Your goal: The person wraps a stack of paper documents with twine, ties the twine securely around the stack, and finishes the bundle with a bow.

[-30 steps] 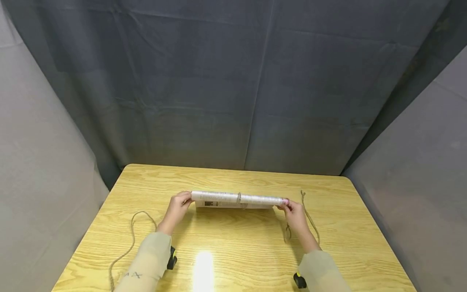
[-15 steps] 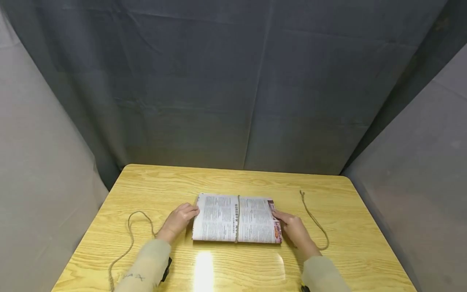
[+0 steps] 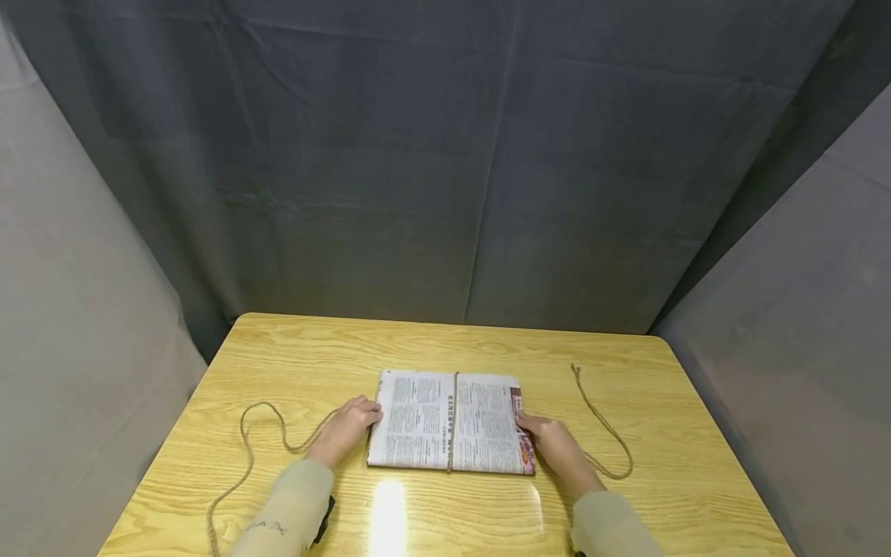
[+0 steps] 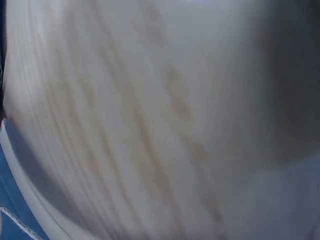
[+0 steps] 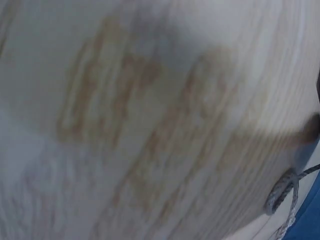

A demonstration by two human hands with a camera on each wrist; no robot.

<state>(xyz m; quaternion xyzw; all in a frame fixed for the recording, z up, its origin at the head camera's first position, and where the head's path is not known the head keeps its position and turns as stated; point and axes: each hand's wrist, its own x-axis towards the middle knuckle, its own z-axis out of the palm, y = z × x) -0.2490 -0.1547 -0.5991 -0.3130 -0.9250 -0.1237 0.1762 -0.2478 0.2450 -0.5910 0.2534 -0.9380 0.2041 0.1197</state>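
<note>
A folded newspaper (image 3: 418, 422) lies flat at the middle of the table, its printed face up and a coloured strip along the right side. One strand of brown rope (image 3: 454, 425) crosses it from back to front, just right of centre. My left hand (image 3: 350, 428) grips the newspaper's left edge, and my right hand (image 3: 555, 447) holds the right edge with the thumb on top. The fingers under the paper are hidden. Both wrist views show mostly blurred tabletop; a looped bit of rope (image 5: 284, 192) appears at the lower right of the right one.
A long loose rope (image 3: 250, 456) curves over the table's left side, passing behind the left wrist. Another rope length (image 3: 602, 422) bends around on the right, near the right forearm. The wooden table (image 3: 313, 340) ends at a dark curtain (image 3: 369, 193), with pale cloth on both sides.
A second ago both hands held the newspaper tilted up, its long narrow edge showing. It has come down flat, face up. The rope on the right has shifted outward.
</note>
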